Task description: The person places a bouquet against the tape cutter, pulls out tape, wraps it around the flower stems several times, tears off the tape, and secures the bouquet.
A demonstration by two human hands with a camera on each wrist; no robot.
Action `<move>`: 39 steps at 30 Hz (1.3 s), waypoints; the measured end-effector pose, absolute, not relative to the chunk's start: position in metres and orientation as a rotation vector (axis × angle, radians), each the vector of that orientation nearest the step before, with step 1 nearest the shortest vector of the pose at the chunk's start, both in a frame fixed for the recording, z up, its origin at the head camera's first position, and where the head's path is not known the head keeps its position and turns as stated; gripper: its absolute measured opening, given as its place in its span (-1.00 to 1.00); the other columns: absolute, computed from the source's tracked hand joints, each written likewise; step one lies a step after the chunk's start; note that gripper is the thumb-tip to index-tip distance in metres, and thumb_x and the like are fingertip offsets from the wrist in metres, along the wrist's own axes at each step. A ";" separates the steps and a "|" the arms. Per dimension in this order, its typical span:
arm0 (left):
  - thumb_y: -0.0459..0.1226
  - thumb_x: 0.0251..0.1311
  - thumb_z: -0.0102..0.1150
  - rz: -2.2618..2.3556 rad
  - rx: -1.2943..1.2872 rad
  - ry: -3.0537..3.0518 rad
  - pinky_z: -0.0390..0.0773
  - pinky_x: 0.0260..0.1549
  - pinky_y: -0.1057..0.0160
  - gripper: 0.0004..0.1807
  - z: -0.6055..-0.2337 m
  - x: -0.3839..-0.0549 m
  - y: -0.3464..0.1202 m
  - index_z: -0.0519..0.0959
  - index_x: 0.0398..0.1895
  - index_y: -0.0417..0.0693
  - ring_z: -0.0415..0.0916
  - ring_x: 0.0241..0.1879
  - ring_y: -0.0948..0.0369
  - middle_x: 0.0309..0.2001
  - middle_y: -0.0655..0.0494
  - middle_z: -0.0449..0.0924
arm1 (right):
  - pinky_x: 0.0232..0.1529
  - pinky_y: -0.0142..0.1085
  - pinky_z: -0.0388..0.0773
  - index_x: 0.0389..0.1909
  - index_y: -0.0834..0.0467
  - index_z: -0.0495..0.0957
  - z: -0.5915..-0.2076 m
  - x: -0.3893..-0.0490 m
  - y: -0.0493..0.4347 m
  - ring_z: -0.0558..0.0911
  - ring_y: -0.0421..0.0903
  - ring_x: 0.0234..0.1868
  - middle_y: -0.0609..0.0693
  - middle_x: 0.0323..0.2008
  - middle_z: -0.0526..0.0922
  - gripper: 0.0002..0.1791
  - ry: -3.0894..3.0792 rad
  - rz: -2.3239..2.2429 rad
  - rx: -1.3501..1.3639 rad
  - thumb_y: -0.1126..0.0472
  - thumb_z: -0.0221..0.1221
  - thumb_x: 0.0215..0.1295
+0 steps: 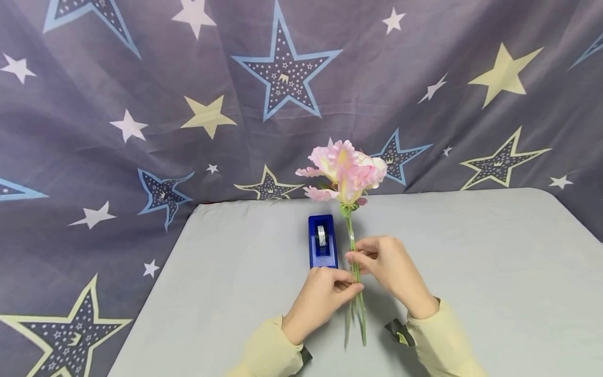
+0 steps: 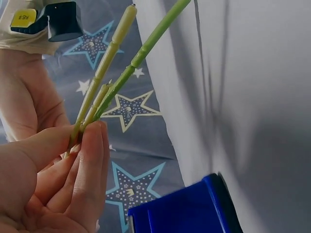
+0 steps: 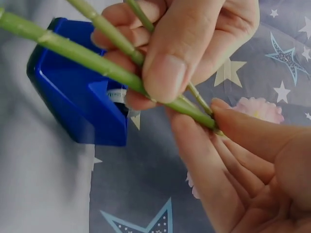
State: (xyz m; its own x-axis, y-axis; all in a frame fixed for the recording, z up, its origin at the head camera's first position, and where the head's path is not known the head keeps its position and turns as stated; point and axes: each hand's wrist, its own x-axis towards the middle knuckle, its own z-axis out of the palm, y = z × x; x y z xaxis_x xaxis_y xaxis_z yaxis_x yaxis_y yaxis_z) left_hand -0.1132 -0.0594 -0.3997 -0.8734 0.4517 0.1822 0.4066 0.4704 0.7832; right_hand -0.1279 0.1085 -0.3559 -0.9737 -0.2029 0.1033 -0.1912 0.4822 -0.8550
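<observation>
Pink and cream flowers (image 1: 346, 173) with several green stems (image 1: 349, 224) are held upright in a bunch above the table. A shiny clear band, which looks like tape, wraps the stems below the blooms. My left hand (image 1: 324, 294) pinches the stems low down between thumb and fingers. Just above it, my right hand (image 1: 394, 268) pinches them too; in the right wrist view its thumb and fingers (image 3: 262, 145) close on the bunch. Beyond my left hand stands a blue tape dispenser (image 1: 323, 261) with a small tape roll (image 1: 321, 235). The stem ends (image 2: 124, 24) spread apart in the left wrist view.
A light grey cloth covers the table (image 1: 471, 272). Behind and to the left hangs a dark curtain (image 1: 155, 78) printed with stars. The dispenser stands close to the stems, on their left.
</observation>
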 end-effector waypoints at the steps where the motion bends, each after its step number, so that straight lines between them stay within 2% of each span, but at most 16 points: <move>1: -0.25 0.24 0.33 1.394 0.767 2.643 0.52 -0.51 0.54 -0.89 -0.400 -0.114 -0.057 0.75 -0.41 -0.05 0.48 -0.55 0.60 -0.47 0.16 0.73 | -0.35 -0.29 0.69 -0.34 0.26 0.70 -0.355 -0.129 0.110 0.74 -0.15 -0.48 0.11 -0.35 0.77 -0.87 2.699 -1.545 -0.355 0.25 0.30 0.28; 8: -0.26 0.23 0.33 1.432 0.744 2.590 0.53 -0.50 0.52 -0.90 -0.402 -0.120 -0.045 0.76 -0.38 -0.08 0.48 -0.55 0.59 -0.45 0.14 0.74 | -0.37 -0.28 0.69 -0.35 0.25 0.71 -0.353 -0.131 0.121 0.75 -0.12 -0.46 0.10 -0.37 0.77 -0.88 2.708 -1.524 -0.341 0.26 0.30 0.28; 17: -0.25 0.22 0.34 1.448 0.775 2.573 0.42 -0.59 0.56 -0.82 -0.407 -0.122 -0.027 0.70 -0.54 -0.07 0.38 -0.63 0.58 -0.57 0.21 0.66 | -0.39 -0.29 0.68 -0.41 0.20 0.68 -0.349 -0.131 0.137 0.72 -0.14 -0.49 0.06 -0.38 0.76 -0.87 2.771 -1.376 -0.317 0.23 0.29 0.30; 24: -0.26 0.22 0.33 1.461 0.814 2.564 0.52 -0.51 0.57 -0.87 -0.410 -0.122 -0.009 0.74 -0.46 -0.08 0.47 -0.55 0.65 -0.48 0.19 0.74 | -0.42 -0.29 0.66 -0.40 0.22 0.68 -0.348 -0.132 0.151 0.71 -0.14 -0.54 0.05 -0.42 0.75 -0.90 2.820 -1.271 -0.281 0.27 0.30 0.28; 39: -0.24 0.23 0.32 1.405 0.773 2.556 0.42 -0.59 0.55 -0.82 -0.413 -0.128 0.018 0.73 -0.52 -0.05 0.41 -0.63 0.63 -0.55 0.26 0.71 | -0.43 -0.27 0.63 -0.45 0.22 0.66 -0.352 -0.136 0.171 0.71 -0.11 -0.55 0.05 -0.45 0.74 -0.87 2.861 -1.192 -0.243 0.27 0.29 0.28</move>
State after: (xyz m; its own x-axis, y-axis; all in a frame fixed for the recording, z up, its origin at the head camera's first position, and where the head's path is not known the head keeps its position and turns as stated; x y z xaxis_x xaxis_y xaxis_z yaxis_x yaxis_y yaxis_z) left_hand -0.1280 0.0184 -0.4125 -0.8614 0.4902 0.1329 0.3749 0.4372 0.8175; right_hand -0.1364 0.1714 -0.3522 -0.9872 -0.1565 0.0297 -0.1313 0.6936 -0.7083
